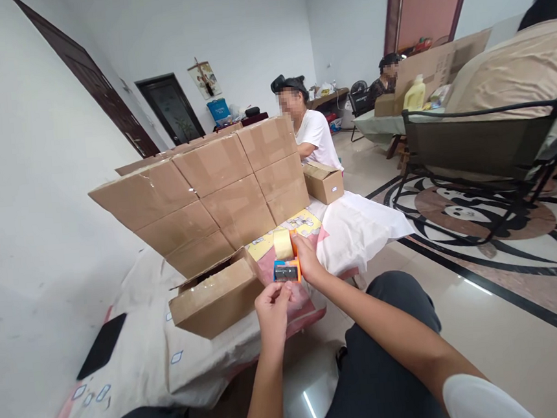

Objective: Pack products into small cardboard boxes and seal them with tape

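Note:
A tape dispenser (286, 272), orange and blue with a dark roller, is gripped by my right hand (307, 257). On it sits a roll of yellowish clear packing tape (282, 244). Just below the roller, my left hand (271, 306) is closed in a pinch at the tape's loose end; the strip itself barely shows. To the left of both hands stands a cardboard box (222, 298), its top partly open with a dark gap along the far edge.
Stacked cardboard boxes (223, 188) form a wall across the cloth-covered table (144, 351). A smaller box (323, 182) stands at its right end, near a person in white (315, 134). A black flat object (102, 345) lies at the left. A folding chair (477, 139) stands to the right.

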`<state>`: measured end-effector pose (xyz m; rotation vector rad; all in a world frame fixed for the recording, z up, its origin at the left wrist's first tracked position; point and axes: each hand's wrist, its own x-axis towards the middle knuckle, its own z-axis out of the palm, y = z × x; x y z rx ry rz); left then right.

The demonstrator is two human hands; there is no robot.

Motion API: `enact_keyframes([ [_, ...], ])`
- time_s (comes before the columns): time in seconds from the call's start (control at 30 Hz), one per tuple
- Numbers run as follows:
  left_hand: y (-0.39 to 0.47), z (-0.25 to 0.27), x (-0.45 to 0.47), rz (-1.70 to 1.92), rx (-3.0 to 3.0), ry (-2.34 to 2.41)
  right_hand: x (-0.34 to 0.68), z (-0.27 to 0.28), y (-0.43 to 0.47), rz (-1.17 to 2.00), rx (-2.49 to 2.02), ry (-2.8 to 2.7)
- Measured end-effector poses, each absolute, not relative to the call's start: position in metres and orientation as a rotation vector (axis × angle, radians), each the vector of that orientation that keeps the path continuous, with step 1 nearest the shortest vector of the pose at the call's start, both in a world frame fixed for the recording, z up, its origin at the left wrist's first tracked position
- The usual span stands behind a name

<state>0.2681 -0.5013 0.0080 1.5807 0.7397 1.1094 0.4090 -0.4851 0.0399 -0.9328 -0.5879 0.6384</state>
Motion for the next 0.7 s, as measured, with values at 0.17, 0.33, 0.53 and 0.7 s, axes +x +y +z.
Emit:
enact_keyframes([
  [0.17, -0.503, 0.007, 0.268, 1.123, 1.579, 0.732, 0.410, 0.036, -0.482, 0.657, -0.943, -0.581],
  [0.33, -0.510, 0.003, 0.272, 1.166, 1.573, 0.751, 0.410, 0.032, -0.483, 0.661, -0.975, -0.545],
  [0.53, -0.508, -0.004, 0.275, 1.108, 1.584, 0.745, 0.415, 0.021, -0.480, 0.667, -1.052, -0.523],
  [0.7, -0.502, -0.007, 0.275, 1.094, 1.565, 0.764, 0.418, 0.011, -0.473, 0.664, -1.101, -0.521],
])
